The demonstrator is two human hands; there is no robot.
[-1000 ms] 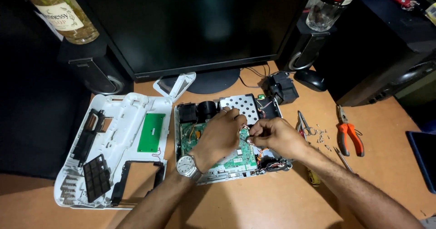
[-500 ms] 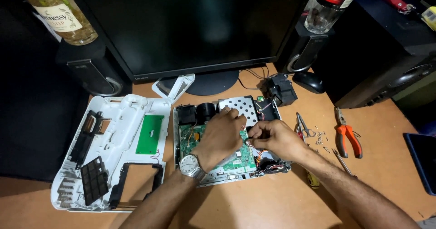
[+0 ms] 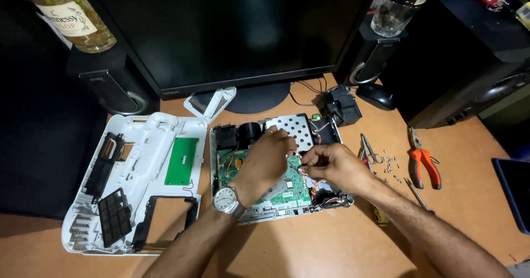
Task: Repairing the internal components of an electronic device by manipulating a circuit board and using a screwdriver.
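Note:
An opened white device (image 3: 301,126) lies on the wooden desk with its green circuit board (image 3: 295,192) exposed. My left hand (image 3: 264,163), with a wristwatch on it, lies over the board, its bent fingers pressing down on it. My right hand (image 3: 331,165) meets it from the right and pinches a small wire connector at the board's right edge. What sits under the fingertips is hidden. Red and black wires (image 3: 326,201) bunch at the device's lower right corner.
The removed white cover (image 3: 146,145) with a small green board (image 3: 181,161) lies to the left. Orange pliers (image 3: 425,165), small scissors (image 3: 367,148), loose screws (image 3: 389,162) and a screwdriver (image 3: 417,194) lie to the right. Behind stand a monitor (image 3: 232,30), two speakers (image 3: 110,87) and a mouse (image 3: 375,96).
Both hands stay at the same spot on the board, with only slight finger movement. The view has shifted a little.

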